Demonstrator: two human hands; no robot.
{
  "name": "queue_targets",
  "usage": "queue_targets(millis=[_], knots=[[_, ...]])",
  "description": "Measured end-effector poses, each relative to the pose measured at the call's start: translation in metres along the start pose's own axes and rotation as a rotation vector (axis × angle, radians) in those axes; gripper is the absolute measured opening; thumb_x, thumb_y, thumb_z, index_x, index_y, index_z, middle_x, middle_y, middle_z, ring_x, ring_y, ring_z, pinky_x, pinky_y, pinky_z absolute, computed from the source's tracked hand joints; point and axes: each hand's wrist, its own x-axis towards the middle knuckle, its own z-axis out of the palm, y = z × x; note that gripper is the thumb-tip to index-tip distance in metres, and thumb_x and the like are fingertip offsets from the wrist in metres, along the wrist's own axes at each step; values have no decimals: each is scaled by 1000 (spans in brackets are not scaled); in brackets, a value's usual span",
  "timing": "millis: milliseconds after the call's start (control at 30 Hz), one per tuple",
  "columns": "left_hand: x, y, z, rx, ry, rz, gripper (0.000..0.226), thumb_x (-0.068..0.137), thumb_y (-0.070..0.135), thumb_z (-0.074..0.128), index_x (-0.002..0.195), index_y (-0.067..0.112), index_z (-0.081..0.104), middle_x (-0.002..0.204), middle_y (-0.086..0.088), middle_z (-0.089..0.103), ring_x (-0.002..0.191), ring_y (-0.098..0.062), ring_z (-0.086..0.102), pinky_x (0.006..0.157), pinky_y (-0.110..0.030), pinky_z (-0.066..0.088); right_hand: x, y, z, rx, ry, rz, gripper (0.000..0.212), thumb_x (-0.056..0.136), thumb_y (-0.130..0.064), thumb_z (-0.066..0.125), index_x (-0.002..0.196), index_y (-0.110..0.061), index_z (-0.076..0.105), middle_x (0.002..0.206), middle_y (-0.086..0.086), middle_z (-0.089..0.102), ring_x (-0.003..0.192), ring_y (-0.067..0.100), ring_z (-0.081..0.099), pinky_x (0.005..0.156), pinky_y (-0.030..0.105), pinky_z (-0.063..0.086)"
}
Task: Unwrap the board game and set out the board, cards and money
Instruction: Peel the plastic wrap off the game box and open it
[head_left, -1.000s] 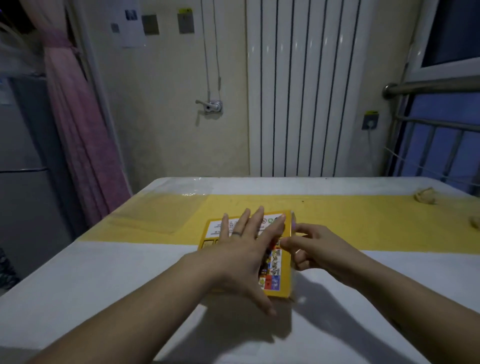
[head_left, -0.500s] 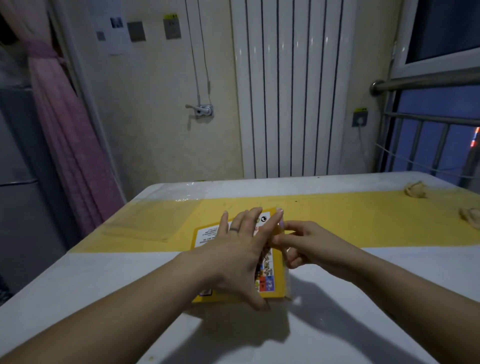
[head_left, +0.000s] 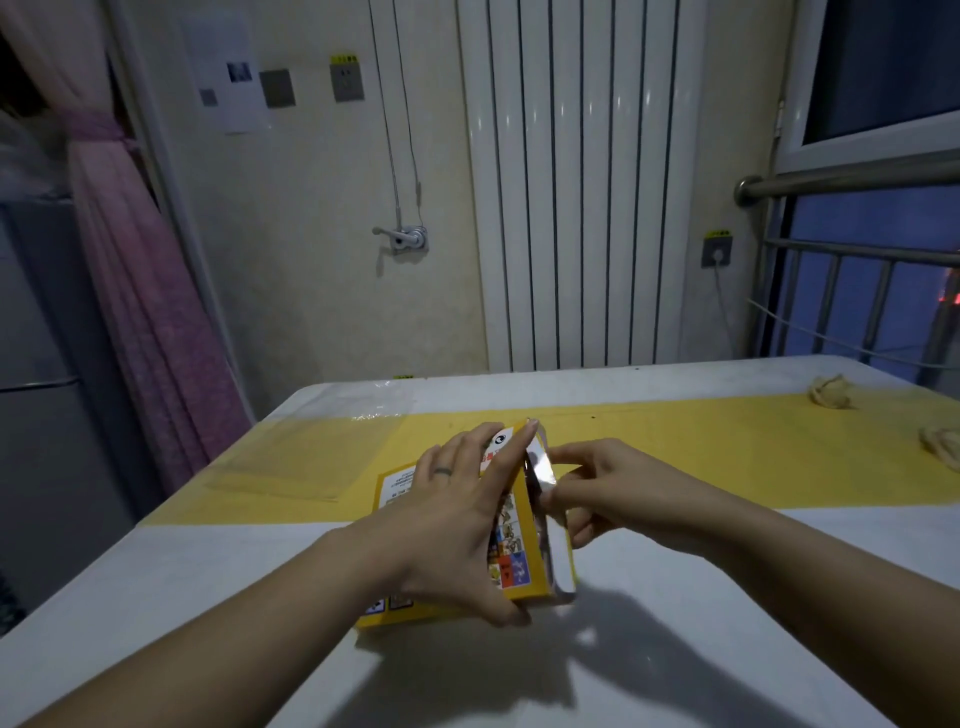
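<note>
Head view, downward, near table (head_left: 208, 597)

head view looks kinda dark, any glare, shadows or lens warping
Head view: dim, yellowish room light. Head view: a hard shadow of the arms falls on the table under the game box. Head view: the plastic wrap pinched by the right hand glares white and hides that box edge; the left hand gripping the box is sharp. Head view: wide-angle bowing tilts the curtain inward.

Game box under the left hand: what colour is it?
The game box is yellow, with a white text panel and small coloured pictures; head view.
</note>
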Motion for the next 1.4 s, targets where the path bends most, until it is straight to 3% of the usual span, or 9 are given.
queue_targets(millis=[133, 267, 433, 567, 833, 1000, 1133, 1267, 1400], knots=[[-4, -10, -4, -52, 84, -2, 139, 55, 65, 77, 126, 52, -42, 149, 14, -10, 142, -16, -7, 118, -42, 6, 0, 0, -7, 57, 35, -5, 32, 94, -3, 45, 122, -14, 54, 95, 25, 63, 77, 24, 61, 72, 34, 54], [-9, -16, -7, -129, 138, -20, 139, 54, 65, 78, 128, 54, -39, 146, 22, -6, 140, -21, 2, 116, -43, 14, 0, -1, -6, 232, 147, -67, 62, 93, 3, 45, 134, -40, 30, 103, 9, 61, 81, 21, 64, 67, 30, 56], [-12, -18, -3, -139, 178, -43, 139, 55, 67, 77, 124, 54, -42, 143, 26, -8, 141, -20, -1, 117, -41, 10, -1, 10, 0, -579, 403, -267, 27, 93, -21, 56, 114, -38, 56, 137, -7, 40, 102, 8, 53, 80, 22, 52], [-9, -17, -3, -111, 193, -35, 139, 56, 67, 76, 123, 51, -45, 142, 26, -9, 139, -12, -2, 119, -45, 2, -5, 5, 3, -1098, 597, -472, 14, 86, -34, 65, 94, -26, 73, 99, -5, 61, 86, 13, 53, 66, 23, 43], [-4, -10, 8, 28, 212, -48, 140, 58, 69, 72, 121, 45, -51, 153, 5, -11, 143, -16, -10, 115, -50, -14, -5, -14, 11, -641, 226, -77, 43, 82, -49, 64, 115, -21, 60, 94, -7, 63, 81, 5, 60, 68, 19, 52], [0, -11, 4, 76, 365, -44, 137, 53, 70, 68, 127, 45, -45, 152, -2, 0, 144, -20, -1, 114, -50, -15, -1, -7, 15, -453, 450, -151, 68, 75, -46, 72, 131, -24, 41, 121, -7, 41, 105, 4, 47, 72, 12, 44], [8, -16, 6, 87, 526, -42, 136, 49, 74, 64, 138, 41, -34, 151, -10, 9, 142, -29, 13, 113, -58, -7, 6, -2, 15, 38, 326, -21, 106, 61, -48, 80, 147, -28, 21, 138, 3, 46, 111, 21, 59, 84, 37, 55], [18, -19, 17, 105, 674, -7, 132, 51, 81, 52, 145, 32, -26, 150, -17, 12, 141, -34, 14, 108, -68, 5, 7, -6, 12, -223, 255, -185, 36, 80, -19, 72, 115, -18, 62, 101, -1, 70, 86, 12, 68, 72, 29, 58], [17, -24, 18, 50, 664, -56, 121, 62, 89, 40, 149, 25, -15, 152, -10, 4, 141, -20, 3, 110, -67, 11, 12, -9, -2, -560, 374, -305, 17, 80, -14, 67, 91, -25, 62, 82, -3, 67, 70, 12, 61, 51, 17, 43]])
